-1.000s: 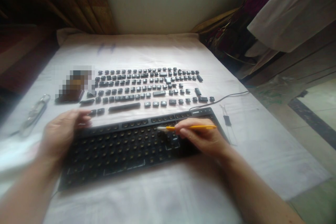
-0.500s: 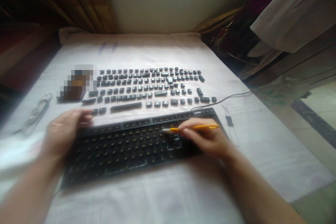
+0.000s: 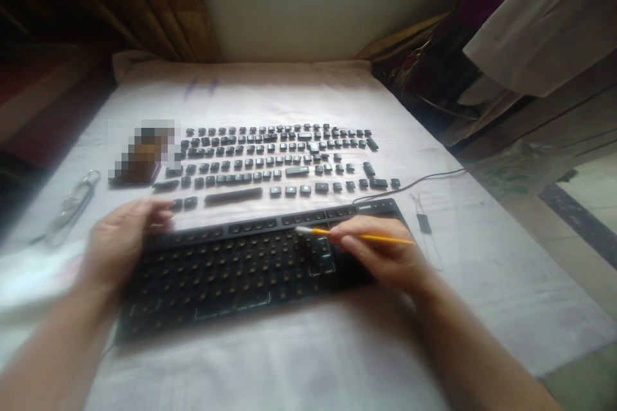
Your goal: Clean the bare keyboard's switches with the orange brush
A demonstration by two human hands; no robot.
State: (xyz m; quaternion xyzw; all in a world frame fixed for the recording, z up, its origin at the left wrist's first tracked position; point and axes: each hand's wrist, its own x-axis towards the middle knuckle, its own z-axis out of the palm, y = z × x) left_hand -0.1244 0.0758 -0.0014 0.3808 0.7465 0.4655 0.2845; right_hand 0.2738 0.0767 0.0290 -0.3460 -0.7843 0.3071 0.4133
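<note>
A black keyboard [image 3: 226, 276] with its keycaps off lies on the cloth-covered table, tilted slightly in view. My left hand [image 3: 116, 237] grips its far left corner, fingers bent over the back edge; the thumb is hidden. In a pinch, my right hand [image 3: 380, 247] holds a small paintbrush [image 3: 322, 232] with a thin orange handle and a whitish tip. That tip is over the upper right part of the bare key area, near the far row; whether it touches is blurred. Beyond the keyboard, loose black keycaps [image 3: 245, 164] stand in several rows, with the long spacebar [image 3: 234, 195] nearest.
At the left lies a blurred-out dark object [image 3: 139, 157], with a clear, looped item [image 3: 72, 205] beside it. A black cable [image 3: 419, 178] runs off to the right. Near the keyboard's right end is a wire tool with a dark middle [image 3: 423, 223]. A white cloth [image 3: 540, 26] hangs at upper right.
The brush tip has shifted slightly up and left toward the keyboard's far edge, and its handle now slants down to the right. My left hand stays at the corner.
</note>
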